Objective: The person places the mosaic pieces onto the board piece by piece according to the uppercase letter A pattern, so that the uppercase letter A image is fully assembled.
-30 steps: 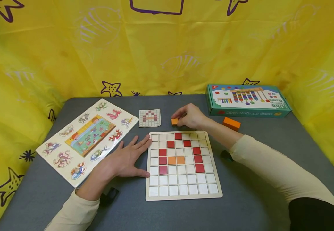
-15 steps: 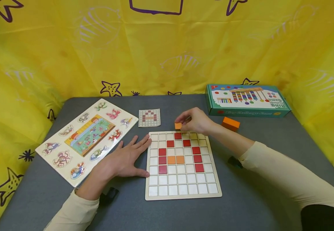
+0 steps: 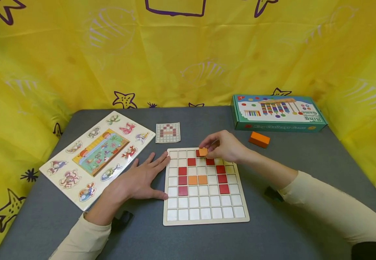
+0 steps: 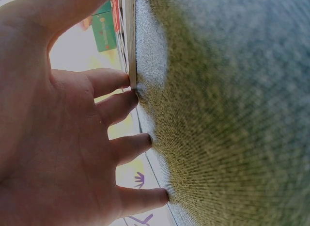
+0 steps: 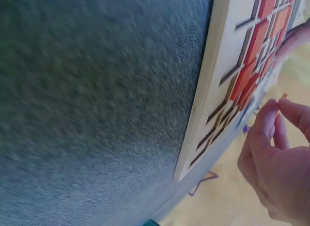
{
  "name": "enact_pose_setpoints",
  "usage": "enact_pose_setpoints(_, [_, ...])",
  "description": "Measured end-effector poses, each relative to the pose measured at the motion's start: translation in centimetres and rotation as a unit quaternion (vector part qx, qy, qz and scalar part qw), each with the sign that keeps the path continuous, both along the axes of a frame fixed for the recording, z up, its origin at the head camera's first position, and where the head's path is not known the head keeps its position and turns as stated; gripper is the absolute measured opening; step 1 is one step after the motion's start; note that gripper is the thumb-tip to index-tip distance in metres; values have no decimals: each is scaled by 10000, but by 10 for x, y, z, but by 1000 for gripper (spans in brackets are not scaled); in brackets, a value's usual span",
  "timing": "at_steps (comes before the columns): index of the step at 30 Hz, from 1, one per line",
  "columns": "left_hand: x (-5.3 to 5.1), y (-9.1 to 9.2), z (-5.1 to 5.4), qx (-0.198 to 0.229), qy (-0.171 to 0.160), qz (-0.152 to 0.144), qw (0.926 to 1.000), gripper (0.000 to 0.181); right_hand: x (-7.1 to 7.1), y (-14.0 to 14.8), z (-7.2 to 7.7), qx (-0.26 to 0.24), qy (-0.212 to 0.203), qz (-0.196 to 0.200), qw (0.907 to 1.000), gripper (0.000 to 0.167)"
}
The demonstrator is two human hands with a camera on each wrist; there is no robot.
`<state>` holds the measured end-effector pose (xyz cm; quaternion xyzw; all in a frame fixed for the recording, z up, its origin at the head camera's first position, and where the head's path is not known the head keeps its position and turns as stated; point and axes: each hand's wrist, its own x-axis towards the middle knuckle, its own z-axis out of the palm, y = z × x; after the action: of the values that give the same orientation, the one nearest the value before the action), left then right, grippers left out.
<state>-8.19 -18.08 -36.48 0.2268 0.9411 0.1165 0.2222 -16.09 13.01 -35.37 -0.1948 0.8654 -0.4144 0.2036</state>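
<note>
My right hand point(image 3: 224, 146) pinches a small orange square tile point(image 3: 202, 152) between thumb and fingers, above the far edge of the wooden grid board point(image 3: 206, 221). In the right wrist view only a sliver of that tile point(image 5: 284, 96) shows at the fingertips. Red tiles point(image 3: 220, 169) stand in an arch on the board, with two orange tiles point(image 3: 197, 180) side by side within it. My left hand point(image 3: 144, 178) lies with fingers spread at the board's left edge; its thumb and a fingertip touch the frame. The left wrist view shows its palm point(image 4: 63, 138), holding nothing.
Behind the board lies a small pattern card point(image 3: 168, 133) with a similar arch. A sea-animal peg puzzle point(image 3: 87, 196) is at the left. At the right are an orange block point(image 3: 259, 139) and a green Ring Challenge Game box point(image 3: 279, 113). A yellow curtain point(image 3: 188, 54) surrounds the grey table point(image 3: 207, 242).
My right hand has carried the orange tile from the table behind the board toward me, over the board's top row. The left hand has stayed in place.
</note>
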Motion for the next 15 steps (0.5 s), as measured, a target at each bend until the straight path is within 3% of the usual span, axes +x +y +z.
enact_pose_setpoints(15, [0,0,0,3,-23,6,10000,116,25,14,-6,-134,-162,98,9997,27])
